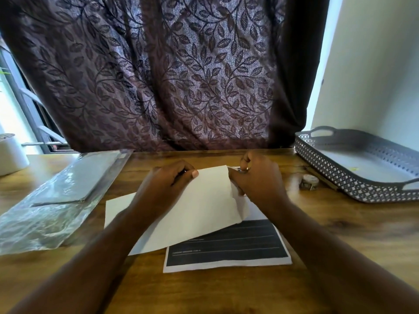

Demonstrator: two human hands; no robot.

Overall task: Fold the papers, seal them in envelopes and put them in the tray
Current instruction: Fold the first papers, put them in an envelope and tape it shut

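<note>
A white paper (199, 207) is held a little above the wooden table (226, 291), its far edge pinched at both ends. My left hand (165, 184) grips the far left part with the thumb on top. My right hand (260, 180) grips the right edge, where the sheet curls under. Beneath it lies a printed paper (229, 248) with a dark block and thin lines. A grey perforated tray (335, 168) with handles stands at the right, with white sheets or envelopes in it. A clear plastic pack of envelopes (65, 189) lies at the left.
A small roll of tape (309, 181) sits between my right hand and the tray. A white pot (11, 155) stands at the far left edge. A dark leaf-patterned curtain (170, 75) hangs just behind the table's back edge.
</note>
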